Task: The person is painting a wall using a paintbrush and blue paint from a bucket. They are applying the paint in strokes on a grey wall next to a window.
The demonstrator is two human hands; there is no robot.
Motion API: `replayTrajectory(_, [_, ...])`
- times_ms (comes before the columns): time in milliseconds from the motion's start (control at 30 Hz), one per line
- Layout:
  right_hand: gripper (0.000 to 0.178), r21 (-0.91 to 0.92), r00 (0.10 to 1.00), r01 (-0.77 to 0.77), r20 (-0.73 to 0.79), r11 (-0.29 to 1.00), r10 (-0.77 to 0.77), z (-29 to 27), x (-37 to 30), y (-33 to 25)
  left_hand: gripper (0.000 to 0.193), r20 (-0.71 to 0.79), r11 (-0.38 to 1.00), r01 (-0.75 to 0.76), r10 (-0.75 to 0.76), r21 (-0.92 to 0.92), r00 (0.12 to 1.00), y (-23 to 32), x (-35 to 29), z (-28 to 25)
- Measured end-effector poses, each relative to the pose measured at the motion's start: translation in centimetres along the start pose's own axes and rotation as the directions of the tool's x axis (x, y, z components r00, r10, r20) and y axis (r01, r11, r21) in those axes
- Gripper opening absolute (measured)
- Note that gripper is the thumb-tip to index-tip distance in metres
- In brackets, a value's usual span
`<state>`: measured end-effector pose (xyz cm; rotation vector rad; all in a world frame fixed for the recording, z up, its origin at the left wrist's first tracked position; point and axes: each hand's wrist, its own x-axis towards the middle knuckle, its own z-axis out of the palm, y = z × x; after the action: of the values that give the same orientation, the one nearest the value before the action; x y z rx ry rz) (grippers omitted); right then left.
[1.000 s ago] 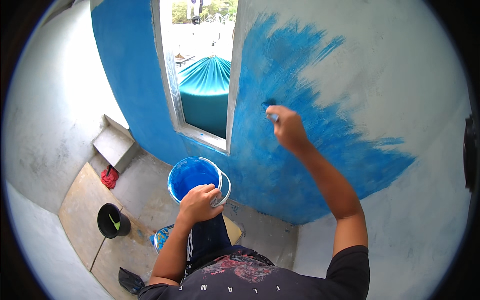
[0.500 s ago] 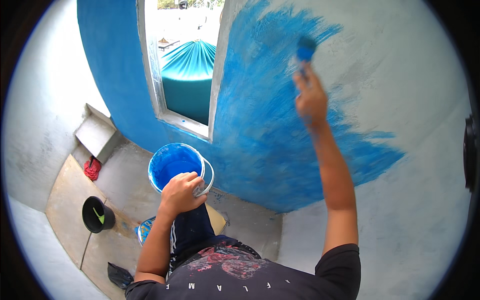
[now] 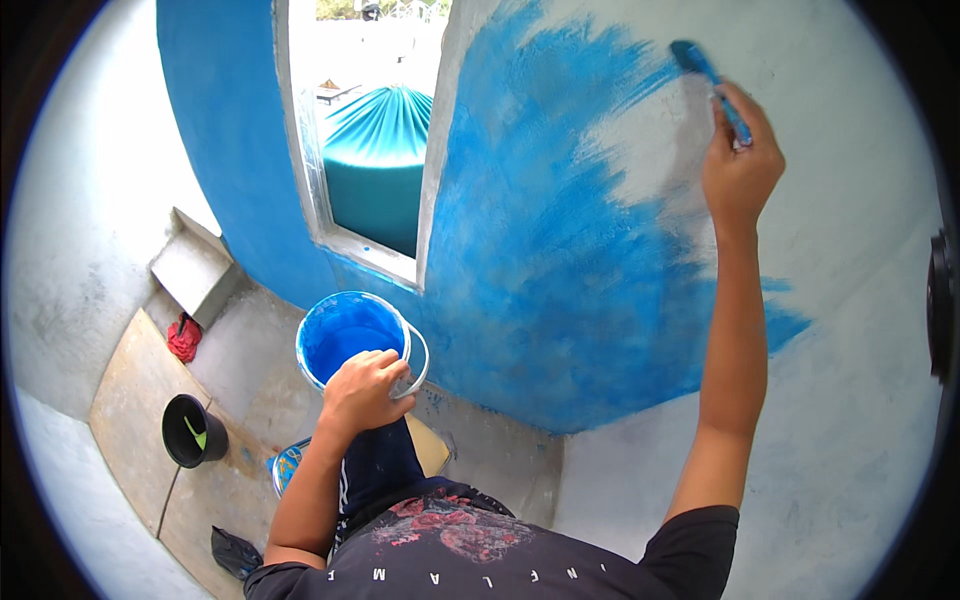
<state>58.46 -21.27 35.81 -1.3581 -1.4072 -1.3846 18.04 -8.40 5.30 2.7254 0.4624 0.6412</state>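
Observation:
My right hand point(image 3: 738, 165) is raised high and grips a blue paintbrush point(image 3: 708, 75), whose bristles touch the wall at the upper edge of the blue painted patch point(image 3: 540, 250). My left hand point(image 3: 362, 388) holds a blue paint bucket point(image 3: 345, 335) by its rim, at waist height in front of me. The bucket holds blue paint. The grey unpainted wall point(image 3: 850, 300) lies to the right of the brush.
A window opening point(image 3: 370, 150) in the blue wall shows a teal tank outside. Below on the floor are a black pot point(image 3: 190, 430), a red cloth point(image 3: 183, 338), a wooden board point(image 3: 140, 400) and a concrete step point(image 3: 195, 268).
My right hand has swept the brush up and to the right along the wall. The bucket stays in my left hand, and the view has shifted upward.

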Motion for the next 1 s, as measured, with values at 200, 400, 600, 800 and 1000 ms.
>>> replayTrajectory(200, [0.035, -0.176, 0.953, 0.204, 0.261, 0.963, -0.154, 4.9, -12.5, -2.3, 0.027, -0.006, 1.0, 0.017, -0.018, -0.019, 1.0, 0.4, 0.3, 0.4])
replayTrajectory(400, [0.015, 0.198, 0.848, -0.133, 0.531, 0.971, 0.007, 6.7, -18.9, -10.4, 0.03, -0.01, 1.0, -0.001, 0.001, -0.013, 1.0, 0.3, -0.2, 0.0])
replayTrajectory(600, [0.012, 0.475, 0.548, -0.836, 0.702, 0.275, 0.455, 5.6, -17.6, -15.5, 0.032, 0.017, 0.998, -0.053, 0.054, -0.027, 0.998, 0.1, -0.5, 0.4])
replayTrajectory(800, [0.013, 0.541, 0.513, -0.84, 0.809, -0.024, 0.288, 7.0, -20.1, -21.6, 0.033, 0.036, 0.998, -0.058, 0.059, -0.028, 0.998, 0.8, -0.7, 0.8])
replayTrajectory(1000, [0.014, 0.446, 0.451, -0.89, 0.891, 0.095, 0.045, 8.9, -22.1, -26.6, 0.032, 0.036, 0.999, -0.048, 0.048, 0.025, 0.998, 1.4, -1.4, 1.7])
